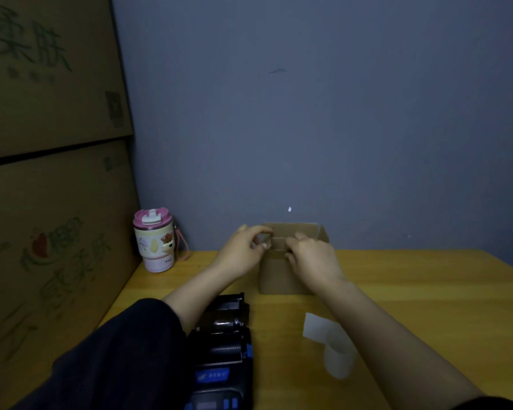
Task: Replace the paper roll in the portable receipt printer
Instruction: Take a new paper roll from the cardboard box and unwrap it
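Note:
The black and blue receipt printer [221, 350] lies on the yellow table near me with its lid swung open and its paper bay showing. A white paper roll [336, 352] with a loose strip rests to its right, partly behind my right forearm. At the back of the table stands a small brown cardboard box [279, 276]. My left hand [242, 251] pinches the box's left flap at the top. My right hand [313, 260] grips a flap on the near right side of the opening. What is inside the box is hidden.
A pink-lidded tumbler [154, 241] with a cartoon print stands at the back left of the table [427, 291]. Large stacked cardboard cartons [51, 202] wall off the left side. A blue-grey wall [308, 113] closes the back.

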